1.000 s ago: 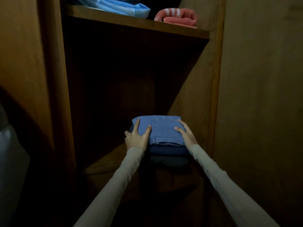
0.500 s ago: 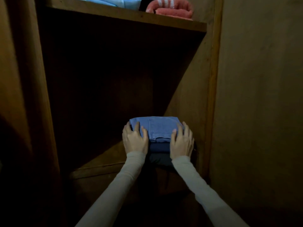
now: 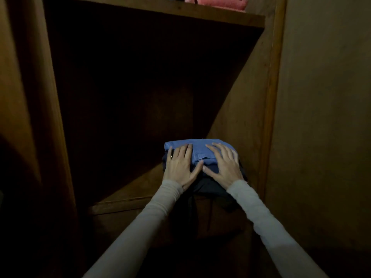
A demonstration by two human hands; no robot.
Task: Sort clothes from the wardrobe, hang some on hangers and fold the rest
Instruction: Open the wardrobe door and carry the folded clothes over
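Both hands, left hand (image 3: 180, 166) and right hand (image 3: 224, 167), had slid together, fingers (image 3: 215, 150) flat, pressing folded jeans (image 3: 200, 151) onto the shelf (image 3: 124, 201) stack.

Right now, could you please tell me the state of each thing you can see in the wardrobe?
Light blue jeans: folded, lying on top of the stack.
Dark clothes: folded, stacked under the jeans on the lower shelf.
Left hand: flat, fingers straight, pressing on the stack.
Right hand: flat, fingers spread, pressing on the stack.
Pink towel: folded, on the upper shelf.
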